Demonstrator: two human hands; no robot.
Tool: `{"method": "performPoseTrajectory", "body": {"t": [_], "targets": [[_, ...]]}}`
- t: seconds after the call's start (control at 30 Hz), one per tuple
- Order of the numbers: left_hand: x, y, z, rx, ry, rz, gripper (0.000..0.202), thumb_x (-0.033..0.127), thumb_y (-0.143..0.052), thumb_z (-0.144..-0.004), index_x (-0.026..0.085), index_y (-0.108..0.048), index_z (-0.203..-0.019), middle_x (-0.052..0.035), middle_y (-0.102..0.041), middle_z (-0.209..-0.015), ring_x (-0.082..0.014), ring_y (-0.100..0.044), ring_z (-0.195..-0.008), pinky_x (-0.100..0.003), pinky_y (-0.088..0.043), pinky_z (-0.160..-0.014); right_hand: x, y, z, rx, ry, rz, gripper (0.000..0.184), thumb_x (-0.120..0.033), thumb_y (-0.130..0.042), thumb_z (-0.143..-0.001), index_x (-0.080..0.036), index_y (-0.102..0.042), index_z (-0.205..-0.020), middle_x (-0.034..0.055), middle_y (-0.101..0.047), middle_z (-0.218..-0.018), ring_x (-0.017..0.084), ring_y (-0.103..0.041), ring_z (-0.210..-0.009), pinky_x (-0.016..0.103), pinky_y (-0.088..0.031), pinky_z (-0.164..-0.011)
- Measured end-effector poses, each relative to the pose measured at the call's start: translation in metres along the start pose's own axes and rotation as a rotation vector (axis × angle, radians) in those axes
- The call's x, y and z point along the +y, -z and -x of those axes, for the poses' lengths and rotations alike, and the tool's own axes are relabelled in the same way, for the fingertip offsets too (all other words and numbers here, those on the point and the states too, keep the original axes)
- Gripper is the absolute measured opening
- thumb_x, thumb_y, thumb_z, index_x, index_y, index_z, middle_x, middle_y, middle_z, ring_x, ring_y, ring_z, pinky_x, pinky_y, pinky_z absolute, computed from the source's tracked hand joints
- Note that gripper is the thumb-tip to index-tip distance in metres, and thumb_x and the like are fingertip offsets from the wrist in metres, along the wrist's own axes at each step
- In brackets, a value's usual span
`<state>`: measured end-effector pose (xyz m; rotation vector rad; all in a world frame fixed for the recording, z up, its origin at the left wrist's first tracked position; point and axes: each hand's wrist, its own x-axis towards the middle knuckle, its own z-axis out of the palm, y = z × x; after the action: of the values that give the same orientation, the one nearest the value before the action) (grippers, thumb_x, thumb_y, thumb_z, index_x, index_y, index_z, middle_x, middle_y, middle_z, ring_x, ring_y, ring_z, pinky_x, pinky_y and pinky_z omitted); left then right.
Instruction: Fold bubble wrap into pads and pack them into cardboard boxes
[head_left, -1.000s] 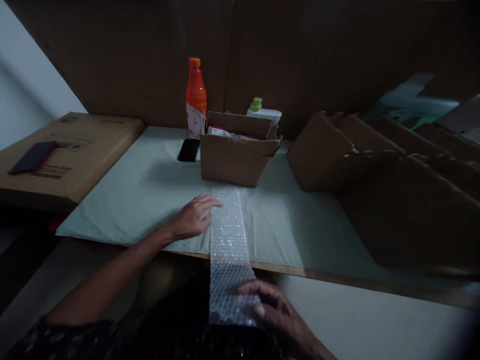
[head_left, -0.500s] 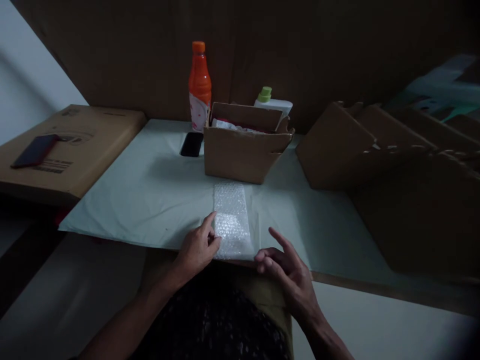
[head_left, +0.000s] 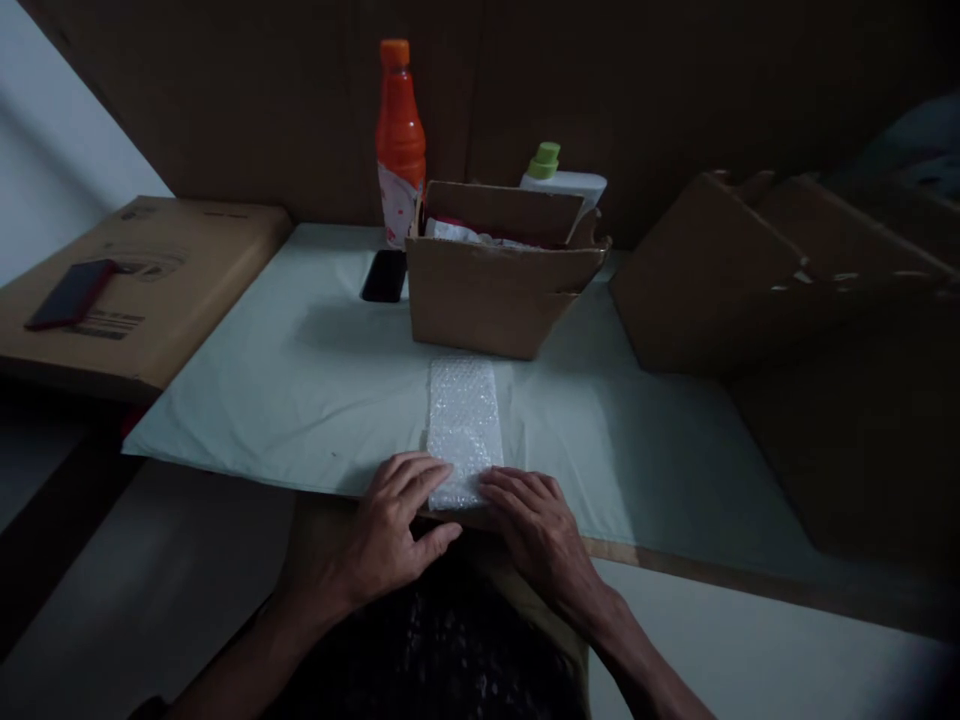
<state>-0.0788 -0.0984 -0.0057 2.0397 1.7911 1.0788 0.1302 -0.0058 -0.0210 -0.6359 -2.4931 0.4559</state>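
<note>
I have the left hand wide, right hand grip I can't tell, on bubble wrap, apparently folded already, at six o'clock from the box.

Cannot see the thumb of the right hand, lower middle of the frame, nor tell its grip. Lose the lower right corner of the bubble wrap under that hand, and part of its left edge under the left hand. Find only the top of the white bottle, upper middle, behind the box. Cannot identify the contents, mostly sunk inside. Cannot read the print on the flat carton, left; too small. Lose the cartons past the right edge.
</note>
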Motion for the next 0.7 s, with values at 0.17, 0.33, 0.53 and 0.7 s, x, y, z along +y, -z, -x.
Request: {"method": "performPoseTrajectory", "body": {"t": [0.17,0.33,0.53,0.7], "targets": [[0.0,-0.011,-0.001,0.043,0.105,0.038,0.028,0.015,-0.054,-0.093,0.018,-0.066,-0.118,-0.0066,-0.074,-0.096,-0.0201,-0.067,-0.091,-0.034,-0.057,-0.082,-0.001,0.002,-0.016,-0.006,-0.07,-0.102,0.024,-0.016,-0.051,-0.099,-0.022,-0.068,-0.115,0.0049,-0.075,-0.087,0.02,-0.067,-0.078,0.035,-0.051,-0.072],[-0.009,-0.018,-0.014,0.048,0.172,-0.052,0.03,0.015,-0.058,-0.089,0.017,-0.065,-0.118,-0.0077,-0.074,-0.097,-0.0223,-0.068,-0.09,-0.038,-0.058,-0.084,-0.001,0.006,-0.018,0.205,-0.1,0.053,0.024,-0.022,-0.059,-0.095,-0.02,-0.063,-0.119,0.0098,-0.073,-0.105,0.024,-0.066,-0.092,0.038,-0.052,-0.078],[-0.014,-0.021,-0.014,0.085,0.19,-0.154,0.034,0.02,-0.06,-0.091,0.019,-0.062,-0.124,-0.012,-0.066,-0.117,-0.0272,-0.062,-0.109,-0.045,-0.054,-0.096,0.006,0.005,-0.01,-0.019,0.025,0.173,0.03,-0.016,-0.057,-0.092,-0.022,-0.065,-0.12,0.0103,-0.069,-0.128,0.029,-0.058,-0.123,0.045,-0.046,-0.092],[-0.011,-0.009,-0.004,0.036,-0.008,-0.057,0.033,0.021,-0.06,-0.092,0.02,-0.06,-0.125,-0.01,-0.068,-0.117,-0.0261,-0.059,-0.114,-0.044,-0.05,-0.1,0.013,0.0,-0.019,-0.042,-0.02,0.064,0.027,-0.016,-0.052,-0.096,-0.022,-0.067,-0.117,0.0082,-0.076,-0.111,0.026,-0.064,-0.114,0.045,-0.047,-0.09]]}}
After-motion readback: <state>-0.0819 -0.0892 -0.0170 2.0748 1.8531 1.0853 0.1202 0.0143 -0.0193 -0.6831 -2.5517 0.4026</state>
